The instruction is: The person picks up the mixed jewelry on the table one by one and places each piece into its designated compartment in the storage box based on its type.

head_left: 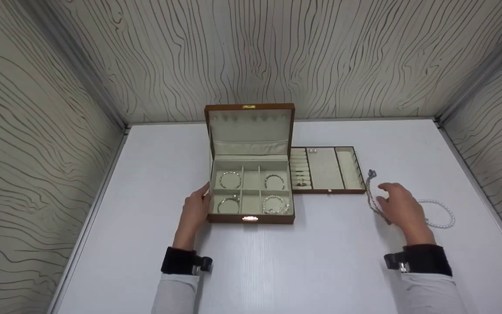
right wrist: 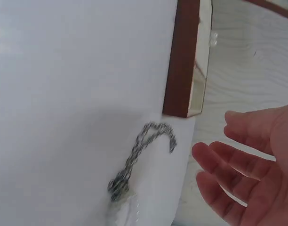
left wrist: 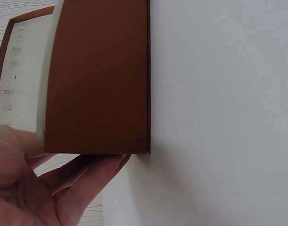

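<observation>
My left hand point(head_left: 195, 208) rests against the left side of a brown jewelry box point(head_left: 275, 219), its fingers touching the box's side wall. The box's lid point(head_left: 251, 128) stands raised, and bracelets point(head_left: 275, 204) lie in several of its cream compartments. Over the table to the right, my right hand point(head_left: 403, 211) hovers with loosely bent fingers, and nothing is between them. Beside its fingertips lies a silvery chain point(right wrist: 133, 157), apart from the hand in the right wrist view. A white pearl strand point(head_left: 451, 216) lies on the other side of this hand, partly hidden by it.
A drawer point(head_left: 320, 168) is pulled out from the box's right side. It holds rings point(head_left: 301, 183) in the slotted part and pearl earrings point(head_left: 313, 151) on the flat panel. Patterned walls point(head_left: 251, 56) enclose the white table point(head_left: 251, 266) at the back and sides.
</observation>
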Action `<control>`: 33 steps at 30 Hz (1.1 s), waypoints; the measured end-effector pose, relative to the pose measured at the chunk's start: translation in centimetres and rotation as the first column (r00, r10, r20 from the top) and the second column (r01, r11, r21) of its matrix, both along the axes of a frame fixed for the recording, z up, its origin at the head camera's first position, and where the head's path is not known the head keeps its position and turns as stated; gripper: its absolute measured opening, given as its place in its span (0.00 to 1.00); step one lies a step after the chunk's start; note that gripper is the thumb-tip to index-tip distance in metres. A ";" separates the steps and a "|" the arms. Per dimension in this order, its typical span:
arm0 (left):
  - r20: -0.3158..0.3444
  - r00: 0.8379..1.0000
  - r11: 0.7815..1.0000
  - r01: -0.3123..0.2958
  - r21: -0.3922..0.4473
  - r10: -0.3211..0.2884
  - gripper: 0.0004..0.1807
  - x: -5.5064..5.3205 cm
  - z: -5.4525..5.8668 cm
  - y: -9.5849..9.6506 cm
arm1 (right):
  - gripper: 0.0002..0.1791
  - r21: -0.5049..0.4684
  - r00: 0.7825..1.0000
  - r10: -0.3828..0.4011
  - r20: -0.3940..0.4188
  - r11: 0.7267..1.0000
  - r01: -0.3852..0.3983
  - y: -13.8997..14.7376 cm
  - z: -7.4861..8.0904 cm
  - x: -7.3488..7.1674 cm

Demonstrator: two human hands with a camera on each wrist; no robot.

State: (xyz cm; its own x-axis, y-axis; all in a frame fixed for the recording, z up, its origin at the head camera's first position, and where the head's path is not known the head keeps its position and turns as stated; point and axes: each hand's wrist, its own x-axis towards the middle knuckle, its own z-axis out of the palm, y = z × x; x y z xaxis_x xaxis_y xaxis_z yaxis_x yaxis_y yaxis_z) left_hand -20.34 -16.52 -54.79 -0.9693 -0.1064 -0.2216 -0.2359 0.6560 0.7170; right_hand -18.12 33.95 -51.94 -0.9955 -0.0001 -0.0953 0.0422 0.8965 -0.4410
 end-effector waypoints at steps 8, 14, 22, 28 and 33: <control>-0.029 1.000 1.000 0.007 -0.012 -0.007 0.23 -0.1 -0.2 -0.1 | 0.23 0.061 0.990 -0.063 0.129 0.997 0.055 4.5 -1.3 0.7; -0.034 0.999 1.000 0.005 -0.018 -0.006 0.23 0.0 -0.1 0.0 | 0.20 0.079 0.978 -0.099 0.185 0.993 0.085 5.5 -2.0 1.1; -0.026 1.000 1.000 -0.003 -0.017 0.002 0.23 0.0 -0.2 0.0 | 0.16 0.101 0.968 -0.102 0.229 0.992 0.080 5.8 -2.1 1.0; -0.036 0.999 1.000 0.010 -0.006 -0.010 0.24 0.1 -0.1 0.1 | 0.13 0.084 0.982 -0.097 0.163 0.993 0.084 6.2 -1.7 1.1; -0.009 1.000 1.000 -0.003 0.008 0.003 0.24 0.0 -0.1 0.1 | 0.15 -0.005 0.985 -0.164 0.048 0.986 0.165 6.3 -0.5 1.2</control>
State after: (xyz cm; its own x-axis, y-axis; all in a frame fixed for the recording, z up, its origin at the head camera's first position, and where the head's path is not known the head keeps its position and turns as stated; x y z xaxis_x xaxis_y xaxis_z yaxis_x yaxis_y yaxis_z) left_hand -20.39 -16.44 -54.87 -0.9711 -0.1072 -0.2133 -0.2309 0.6495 0.7245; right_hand -16.92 40.25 -52.48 -0.9764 0.1624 -0.1425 0.2096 0.8718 -0.4427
